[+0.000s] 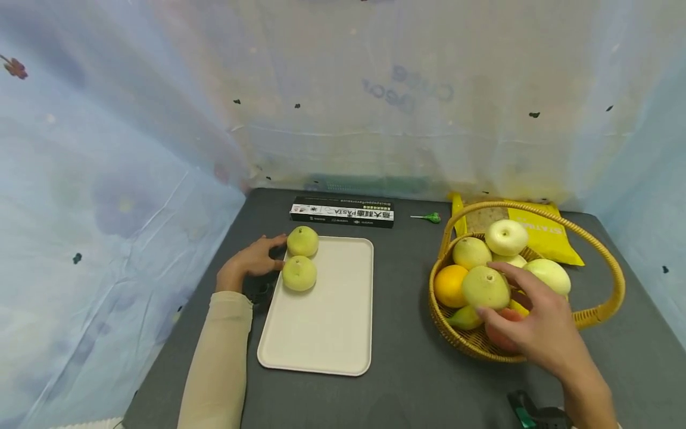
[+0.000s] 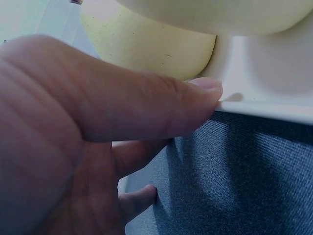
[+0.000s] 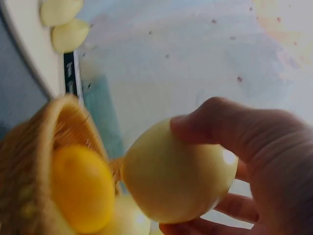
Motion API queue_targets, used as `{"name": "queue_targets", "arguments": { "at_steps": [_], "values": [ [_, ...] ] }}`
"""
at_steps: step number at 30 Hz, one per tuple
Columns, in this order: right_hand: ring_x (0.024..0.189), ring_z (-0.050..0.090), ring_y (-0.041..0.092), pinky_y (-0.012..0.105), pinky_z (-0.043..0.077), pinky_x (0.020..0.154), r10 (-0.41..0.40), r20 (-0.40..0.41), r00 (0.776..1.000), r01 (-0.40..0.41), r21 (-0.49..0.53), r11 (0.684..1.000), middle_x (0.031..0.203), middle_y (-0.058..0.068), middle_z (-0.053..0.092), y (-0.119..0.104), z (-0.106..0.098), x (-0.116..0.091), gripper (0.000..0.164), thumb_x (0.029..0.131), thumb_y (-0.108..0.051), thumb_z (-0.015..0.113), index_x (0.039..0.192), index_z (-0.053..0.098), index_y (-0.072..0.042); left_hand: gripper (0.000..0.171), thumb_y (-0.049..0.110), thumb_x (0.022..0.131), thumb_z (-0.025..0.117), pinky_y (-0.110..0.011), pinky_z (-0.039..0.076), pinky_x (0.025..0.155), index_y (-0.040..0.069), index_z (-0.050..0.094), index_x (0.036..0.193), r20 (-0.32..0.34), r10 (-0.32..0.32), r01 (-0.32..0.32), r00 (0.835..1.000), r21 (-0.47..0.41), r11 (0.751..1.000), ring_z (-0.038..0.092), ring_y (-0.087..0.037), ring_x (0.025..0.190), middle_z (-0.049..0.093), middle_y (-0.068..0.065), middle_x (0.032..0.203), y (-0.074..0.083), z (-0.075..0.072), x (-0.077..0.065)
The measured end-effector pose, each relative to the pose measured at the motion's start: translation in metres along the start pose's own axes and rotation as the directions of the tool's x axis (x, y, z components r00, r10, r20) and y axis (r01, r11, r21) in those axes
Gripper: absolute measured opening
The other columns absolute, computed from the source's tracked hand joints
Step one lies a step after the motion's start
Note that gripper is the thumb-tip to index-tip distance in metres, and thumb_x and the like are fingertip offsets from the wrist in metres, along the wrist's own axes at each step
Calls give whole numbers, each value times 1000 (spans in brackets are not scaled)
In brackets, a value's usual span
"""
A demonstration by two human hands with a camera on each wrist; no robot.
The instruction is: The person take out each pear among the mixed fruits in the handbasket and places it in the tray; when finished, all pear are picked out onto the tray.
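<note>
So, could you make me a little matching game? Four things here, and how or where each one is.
Things:
1. box
2. tray
3. right hand
4. basket

Descriptions:
A. holding a green fruit
B. woven, right of the tray
C. black and white, beyond the tray
D. flat, under two fruits

Pairs: 1-C, 2-D, 3-A, 4-B

the tabletop (image 1: 402, 298) looks like matt woven cloth, the tray (image 1: 327, 328) near its left edge like smooth plastic. toward the right edge, the basket (image 1: 447, 332) is rough wicker, the held fruit (image 3: 178, 176) smooth, glossy.
</note>
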State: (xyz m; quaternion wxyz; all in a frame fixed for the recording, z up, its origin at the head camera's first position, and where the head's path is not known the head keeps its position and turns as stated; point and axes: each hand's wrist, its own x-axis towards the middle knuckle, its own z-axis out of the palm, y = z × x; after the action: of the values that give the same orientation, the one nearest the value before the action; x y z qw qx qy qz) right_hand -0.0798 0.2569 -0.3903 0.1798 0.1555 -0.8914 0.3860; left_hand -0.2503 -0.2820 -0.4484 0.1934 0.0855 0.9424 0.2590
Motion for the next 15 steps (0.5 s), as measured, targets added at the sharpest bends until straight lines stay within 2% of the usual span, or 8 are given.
{"name": "queue_targets", "arguments": {
  "at_steps": [4, 11, 15],
  "values": [
    [122, 65, -10, 5, 53, 97, -50, 17, 999, 49, 68, 996, 142, -6, 69, -13, 7, 12, 87, 76, 2, 98, 153, 64, -21, 82, 26, 105, 73, -80, 13, 129, 11, 32, 174, -8, 13, -13, 1000, -4, 1000, 2, -54, 168, 26, -16, 181, -1, 0, 2],
    [128, 66, -2, 11, 53, 104, -71, 106, 992, 52, 178, 983, 148, -2, 67, -33, 35, 40, 81, 83, -5, 96, 155, 62, -21, 83, 27, 104, 74, -79, 12, 130, 9, 33, 173, -2, 35, -35, 999, 7, 999, 4, -57, 167, 27, -17, 181, -3, 1, 4],
    [128, 69, 10, 16, 56, 105, -137, 134, 982, 99, 256, 962, 146, 2, 68, -44, 59, 64, 77, 85, -6, 95, 153, 63, -19, 83, 26, 104, 75, -79, 11, 130, 8, 33, 173, -3, 37, -37, 999, 5, 999, 4, -57, 167, 27, -18, 181, -4, 1, 4]
  ]
}}
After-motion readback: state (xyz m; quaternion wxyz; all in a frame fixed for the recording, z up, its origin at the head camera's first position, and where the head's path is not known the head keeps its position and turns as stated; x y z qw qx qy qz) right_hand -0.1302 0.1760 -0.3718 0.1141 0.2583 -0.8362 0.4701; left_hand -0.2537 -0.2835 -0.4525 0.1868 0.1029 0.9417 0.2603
